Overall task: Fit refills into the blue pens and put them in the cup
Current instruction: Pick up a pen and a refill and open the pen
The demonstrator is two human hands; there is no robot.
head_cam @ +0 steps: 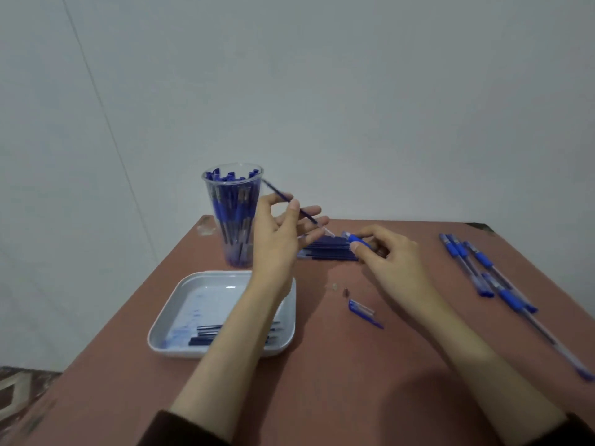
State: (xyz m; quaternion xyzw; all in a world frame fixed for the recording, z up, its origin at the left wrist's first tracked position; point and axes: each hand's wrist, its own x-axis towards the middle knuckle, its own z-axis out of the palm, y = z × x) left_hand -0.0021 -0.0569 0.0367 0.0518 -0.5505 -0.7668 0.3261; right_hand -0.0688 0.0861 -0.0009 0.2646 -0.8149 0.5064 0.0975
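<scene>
The person's left hand [280, 239] is raised, thumb and forefinger pinching a thin, dark blue plastic refill [278, 193]. The other fingers fan out loose and straight. The refill slants: its far end pokes up past the fingertips toward the tall, clear plastic cup [208, 188], and its pale tip points down toward the right hand.

The right hand [392, 262] sits low, its fingers curled round a blue pen barrel with a soft-looking rubber grip [355, 238]. The barrel's clear open end sticks out beyond the thumb, just short of the refill's tip; I cannot tell if they touch.

The cup stands just beyond the left fingers, packed with upright blue capped pens. Under and between both sets of fingertips lies a flat heap of dark blue refills [325, 251] on the matte reddish-brown tabletop [322, 381].

Below the left wrist is a glossy white square tray with rounded corners [161, 329], ink-smudged, holding a few dark refills. Beside the right forearm, on the thumb side, lies a small blue pen cap with a clip [362, 310]. Well off past the right hand's little finger, several blue-gripped clear pens [467, 262] lie in a loose row.
</scene>
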